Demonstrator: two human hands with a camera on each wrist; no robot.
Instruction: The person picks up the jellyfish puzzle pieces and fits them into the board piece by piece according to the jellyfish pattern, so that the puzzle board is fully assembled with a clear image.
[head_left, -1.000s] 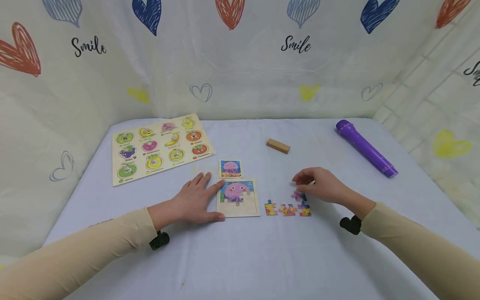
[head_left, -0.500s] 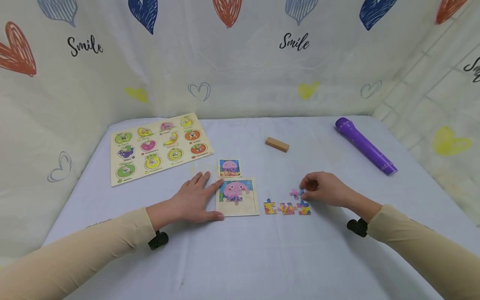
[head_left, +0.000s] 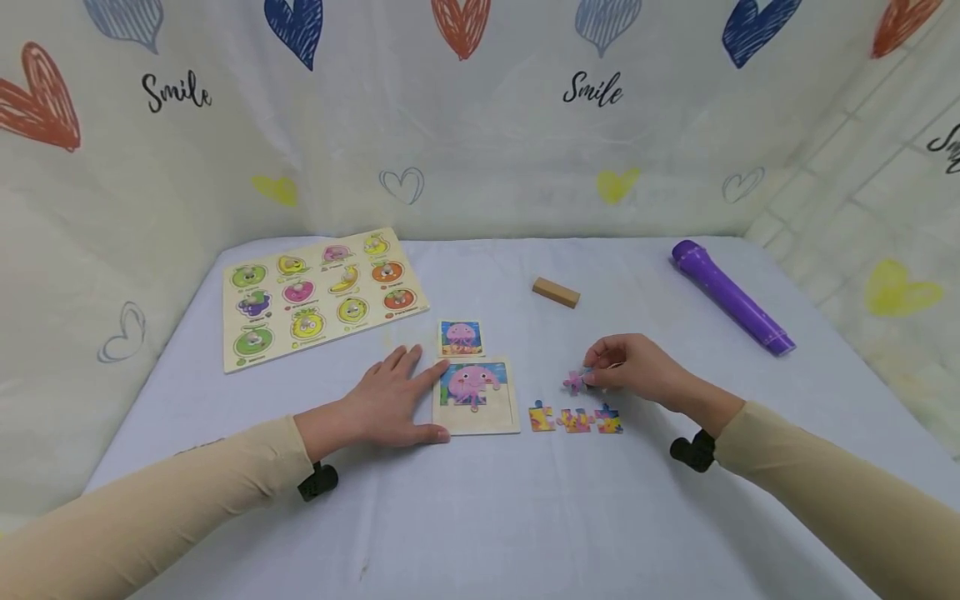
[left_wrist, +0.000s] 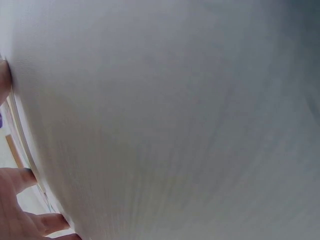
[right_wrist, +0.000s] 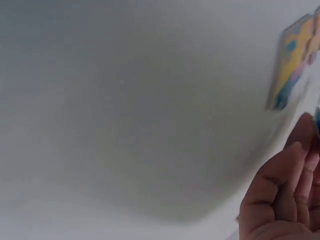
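In the head view, my left hand (head_left: pixel 386 402) lies with fingers spread on the cloth, its index fingertip and thumb at the left edge of a square wooden puzzle board (head_left: pixel 501 417). That board carries a partly filled pink octopus picture. Thumb and fingers of my right hand (head_left: pixel 637 371) pinch a pink and blue puzzle piece (head_left: pixel 575 382), partly hidden by the fingertips. Below it lie loose yellow and pink puzzle pieces: one at left (head_left: pixel 541 417), one in the middle (head_left: pixel 577 421), one at right (head_left: pixel 609 420). The right wrist view shows one loose piece (right_wrist: pixel 292 60) beyond the fingers.
A small octopus picture card (head_left: pixel 461 337) touches the board's far edge. Behind my left hand is a fruit puzzle board (head_left: pixel 322 296). Farther back lie a wooden block (head_left: pixel 556 292) and, on the right, a purple tube-shaped object (head_left: pixel 731 296).
My right hand first shifted right, then closed on the pink and blue puzzle piece and moved it left, away from the loose pieces. My left hand stays in place.
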